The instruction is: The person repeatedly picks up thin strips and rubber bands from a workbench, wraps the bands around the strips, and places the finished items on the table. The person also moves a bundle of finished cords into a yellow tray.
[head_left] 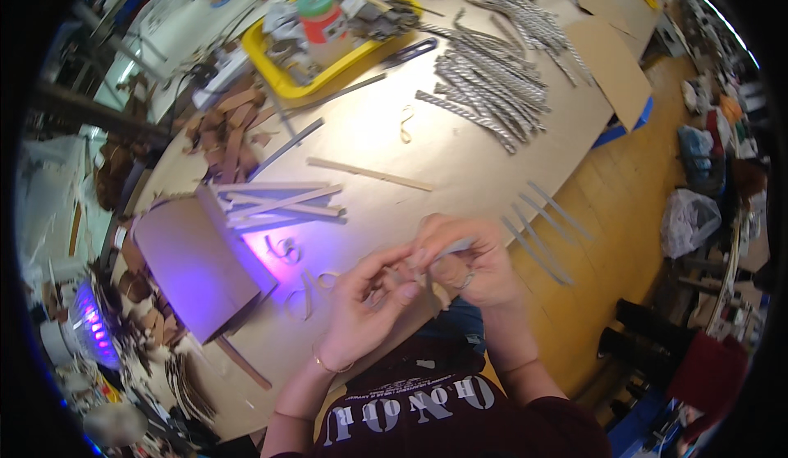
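Observation:
Close to the table's near edge, my two hands meet over a thin grey strip (pixel 454 248). My left hand (pixel 365 302) is closed, its thumb and fingers pinching the strip's lower part. My right hand (pixel 484 269), with a ring on one finger, closes on it from the other side. One end of the strip sticks up past the right fingers, and another stretch hangs below. The fingers hide its middle. Several similar grey strips (pixel 538 249) lie side by side on the table's right edge.
Left of my hands are a brown cardboard box (pixel 193 261) under purple light, a lamp (pixel 94 322) and pale strips (pixel 283 203). Farther off stand a yellow tray (pixel 295 93) with a green-lidded jar (pixel 320 23), brown scraps (pixel 234 125) and silvery braided straps (pixel 484 84).

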A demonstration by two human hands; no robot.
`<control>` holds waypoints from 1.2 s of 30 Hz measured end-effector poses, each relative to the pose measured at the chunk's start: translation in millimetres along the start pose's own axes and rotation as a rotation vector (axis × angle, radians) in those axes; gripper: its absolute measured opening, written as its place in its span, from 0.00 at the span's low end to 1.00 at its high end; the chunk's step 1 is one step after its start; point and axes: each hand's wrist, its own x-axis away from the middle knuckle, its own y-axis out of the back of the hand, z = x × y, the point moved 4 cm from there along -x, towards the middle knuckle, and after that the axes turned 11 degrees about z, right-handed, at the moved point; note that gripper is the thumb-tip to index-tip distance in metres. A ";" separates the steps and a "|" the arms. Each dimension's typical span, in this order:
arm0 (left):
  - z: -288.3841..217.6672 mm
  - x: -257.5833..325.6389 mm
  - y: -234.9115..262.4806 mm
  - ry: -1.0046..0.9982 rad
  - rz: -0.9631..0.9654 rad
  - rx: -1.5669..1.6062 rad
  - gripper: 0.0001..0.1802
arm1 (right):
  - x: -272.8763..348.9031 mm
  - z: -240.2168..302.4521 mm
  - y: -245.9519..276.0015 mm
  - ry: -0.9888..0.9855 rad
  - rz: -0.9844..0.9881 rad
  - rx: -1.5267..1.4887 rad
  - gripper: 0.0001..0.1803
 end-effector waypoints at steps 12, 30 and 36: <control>-9.2 -14.2 -18.8 -0.152 0.036 0.004 0.16 | 28.8 42.7 28.9 0.127 -0.081 0.063 0.10; -8.4 29.9 61.1 0.016 -0.292 -0.872 0.05 | 103.4 109.2 156.1 -0.583 -0.702 1.146 0.20; 3.5 38.6 69.0 0.085 -0.212 -0.978 0.07 | 78.9 71.7 191.5 -1.039 -0.636 1.390 0.26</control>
